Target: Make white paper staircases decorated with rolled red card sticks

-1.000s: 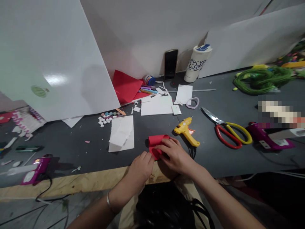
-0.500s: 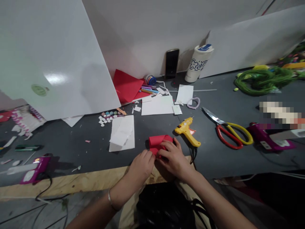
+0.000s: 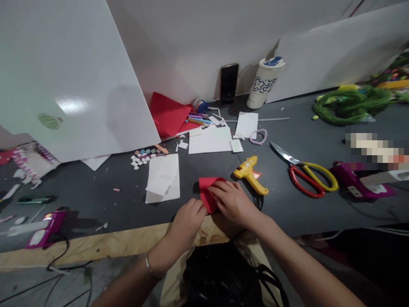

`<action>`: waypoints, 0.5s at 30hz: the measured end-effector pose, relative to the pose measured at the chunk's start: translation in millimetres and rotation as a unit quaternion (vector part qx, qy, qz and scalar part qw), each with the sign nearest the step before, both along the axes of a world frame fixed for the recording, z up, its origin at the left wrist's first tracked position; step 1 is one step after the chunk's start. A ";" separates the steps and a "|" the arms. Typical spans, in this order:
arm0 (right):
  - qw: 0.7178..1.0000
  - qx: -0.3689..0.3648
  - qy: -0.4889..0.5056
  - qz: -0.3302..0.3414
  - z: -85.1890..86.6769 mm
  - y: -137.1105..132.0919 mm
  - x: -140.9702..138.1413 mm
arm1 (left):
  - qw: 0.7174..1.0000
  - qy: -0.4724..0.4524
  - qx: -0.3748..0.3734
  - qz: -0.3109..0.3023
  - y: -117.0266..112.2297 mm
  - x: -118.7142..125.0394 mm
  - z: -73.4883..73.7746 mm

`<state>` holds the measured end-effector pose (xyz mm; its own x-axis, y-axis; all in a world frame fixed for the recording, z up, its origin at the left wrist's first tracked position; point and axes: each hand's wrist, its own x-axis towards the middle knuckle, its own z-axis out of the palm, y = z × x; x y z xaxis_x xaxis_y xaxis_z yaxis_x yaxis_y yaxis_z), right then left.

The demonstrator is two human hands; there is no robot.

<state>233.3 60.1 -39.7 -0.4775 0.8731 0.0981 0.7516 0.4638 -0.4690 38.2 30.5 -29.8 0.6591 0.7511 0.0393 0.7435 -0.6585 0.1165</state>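
A small red sheet (image 3: 207, 187), perhaps paper or felt, lies at the table's front edge with its right side curled over. My left hand (image 3: 190, 217) is closed, its fingertips pinching the sheet's near left corner. My right hand (image 3: 234, 202) grips the curled part from the right, fingers bent over it; the thumb is mostly hidden. Just beyond that hand rests a yellow glue gun (image 3: 249, 172). Left of the red sheet are stacked white pieces (image 3: 162, 179).
Scissors (image 3: 300, 168) with red and yellow handles lie to the right. A tumbler (image 3: 265, 83) and a phone (image 3: 229, 83) stand by the wall. Green cord (image 3: 348, 106) is coiled far right. Purple power strips (image 3: 47, 228) sit at both sides. A large white board (image 3: 79, 64) leans at left.
My right hand has shifted slightly up over the red sheet, its fingers straighter. The roll at the sheet's top has loosened and lies flatter. My left hand stays at the near corner.
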 end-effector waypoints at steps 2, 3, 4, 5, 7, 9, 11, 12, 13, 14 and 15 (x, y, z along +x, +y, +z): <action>0.998 -0.005 -0.060 0.009 3.1 12.9 -1.4 | 0.999 0.027 0.007 -0.019 0.1 -0.9 1.4; 0.996 -0.008 -0.085 0.011 4.4 19.3 -2.7 | 0.999 0.040 0.014 -0.028 0.2 -1.3 1.5; 0.994 -0.011 -0.105 0.012 5.8 25.4 -4.1 | 0.998 0.049 0.025 -0.037 0.4 -1.6 1.4; 0.992 -0.015 -0.121 0.014 7.4 30.8 -5.5 | 0.997 0.056 0.038 -0.047 0.8 -1.9 1.2; 0.989 -0.026 -0.143 0.015 11.3 39.8 -7.9 | 0.994 0.062 0.066 -0.063 2.3 -2.0 1.0; 0.987 -0.039 -0.157 0.015 15.5 46.2 -8.9 | 0.991 0.060 0.087 -0.080 4.7 -1.8 1.3; 0.985 -0.052 -0.164 0.020 18.8 50.4 -8.9 | 0.989 0.055 0.102 -0.092 7.4 -1.9 2.0; 0.984 -0.057 -0.166 0.023 19.8 51.7 -8.5 | 0.989 0.052 0.104 -0.096 8.7 -1.9 2.2; 0.984 -0.061 -0.168 0.026 20.3 52.7 -8.1 | 0.989 0.050 0.100 -0.095 9.9 -2.1 2.4; 0.983 -0.064 -0.169 0.027 20.3 53.4 -7.7 | 0.990 0.048 0.091 -0.092 11.0 -2.2 2.5; 0.983 -0.066 -0.170 0.028 20.0 53.7 -7.3 | 0.992 0.047 0.077 -0.089 11.8 -2.2 2.5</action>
